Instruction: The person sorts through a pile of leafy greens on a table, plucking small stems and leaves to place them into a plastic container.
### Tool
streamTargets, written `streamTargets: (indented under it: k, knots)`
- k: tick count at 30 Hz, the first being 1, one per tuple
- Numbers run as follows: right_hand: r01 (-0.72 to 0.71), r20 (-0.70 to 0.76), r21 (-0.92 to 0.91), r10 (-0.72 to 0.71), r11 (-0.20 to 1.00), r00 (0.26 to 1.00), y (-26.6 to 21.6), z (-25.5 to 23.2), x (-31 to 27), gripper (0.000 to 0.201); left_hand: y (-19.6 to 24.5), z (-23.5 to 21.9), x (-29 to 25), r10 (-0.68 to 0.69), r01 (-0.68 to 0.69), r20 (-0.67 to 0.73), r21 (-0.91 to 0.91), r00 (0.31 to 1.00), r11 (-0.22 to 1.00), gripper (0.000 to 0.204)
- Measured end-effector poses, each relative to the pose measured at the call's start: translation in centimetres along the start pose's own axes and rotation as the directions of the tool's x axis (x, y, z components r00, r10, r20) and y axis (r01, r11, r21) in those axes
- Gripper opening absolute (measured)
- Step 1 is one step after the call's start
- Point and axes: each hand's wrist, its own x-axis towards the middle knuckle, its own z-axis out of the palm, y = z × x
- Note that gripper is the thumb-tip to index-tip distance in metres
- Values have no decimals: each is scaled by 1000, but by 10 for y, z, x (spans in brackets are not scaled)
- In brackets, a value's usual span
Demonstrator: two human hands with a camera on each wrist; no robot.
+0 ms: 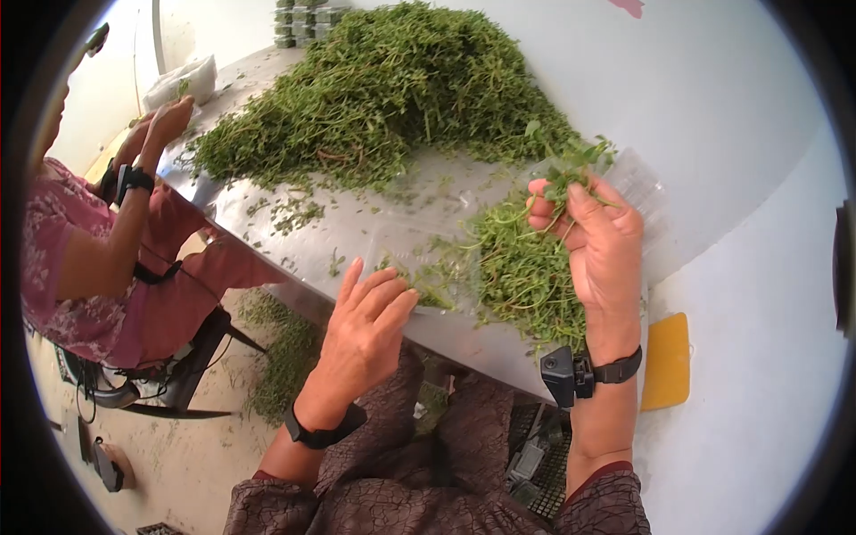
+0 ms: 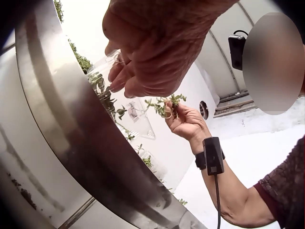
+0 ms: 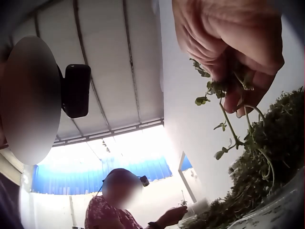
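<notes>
My right hand (image 1: 602,241) pinches a small bunch of leafy green sprigs (image 1: 571,169) between thumb and fingers, raised over a low heap of loose stems (image 1: 530,276). Thin stems dangle from these fingers in the right wrist view. On the left, my other hand (image 1: 361,325) reaches over the table's near edge, its index finger straight and the others slightly bent. Its fingertips are right at a clear plastic container (image 1: 459,214) with some greens in it. The left wrist view shows greens (image 2: 102,90) just below those fingertips.
A big pile of greens (image 1: 401,80) covers the far part of the metal table (image 1: 312,250). Clear plastic containers (image 1: 642,187) stand by the wall; filled packs (image 1: 303,22) are stacked behind. Another person (image 1: 98,259) sits at left. A yellow board (image 1: 667,361) is at right.
</notes>
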Motion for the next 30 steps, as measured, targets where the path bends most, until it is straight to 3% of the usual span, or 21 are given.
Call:
streamTargets:
  k: [3, 6, 7, 8, 9, 10, 11, 14, 18, 23, 26, 29, 30]
  knots:
    - [25, 21, 61, -26, 998, 999, 12, 19, -7, 25, -1, 1, -5, -4, 4, -16, 4, 1000, 1000, 34]
    - [4, 69, -34, -1, 999, 998, 25, 36, -16, 21, -3, 1, -8, 14, -13, -30, 12, 999, 1000, 39]
    - [-92, 135, -383, 154, 919, 979, 24, 39, -19, 21, -4, 1, -9, 33, -33, -30, 22, 999, 999, 43]
    - [-138, 143, -686, 319, 714, 937, 24, 40, -22, 22, -4, 0, -10, 27, -26, -27, 24, 999, 999, 43]
    - [-142, 148, -685, 327, 715, 933, 30, 38, -25, 22, -3, -1, -11, 27, -26, -38, 19, 999, 999, 44]
    - [120, 259, -734, 113, 669, 959, 41, 34, -29, 24, -4, -1, -12, 27, -26, -50, 15, 998, 1000, 45]
    - [366, 383, -742, -93, 562, 919, 47, 30, -32, 27, -4, -1, -13, 20, -19, -45, 17, 999, 1000, 45]
    - [276, 346, -693, -28, 666, 938, 39, 27, -36, 29, -5, 1, -16, 27, -28, -75, -10, 997, 1000, 47]
    - [356, 371, -725, -101, 590, 923, 40, 21, -46, 27, -7, 5, -16, 48, -50, -102, -16, 994, 999, 43]
    - [336, 344, -752, -97, 568, 934, 43, 11, -64, 29, -7, 0, -15, 54, -58, -108, -37, 993, 998, 42]
    - [271, 261, -755, -106, 597, 959, 38, 12, -75, 30, -1, -8, -9, 53, -54, -81, -20, 995, 998, 41]
    - [291, 274, -759, -120, 582, 954, 43, 16, -90, 33, 7, -17, 2, 78, -78, -10, 6, 997, 997, 45]
    - [286, 264, -761, -125, 582, 957, 44, 18, -94, 33, 11, -20, 8, 65, -67, 73, 24, 995, 997, 49]
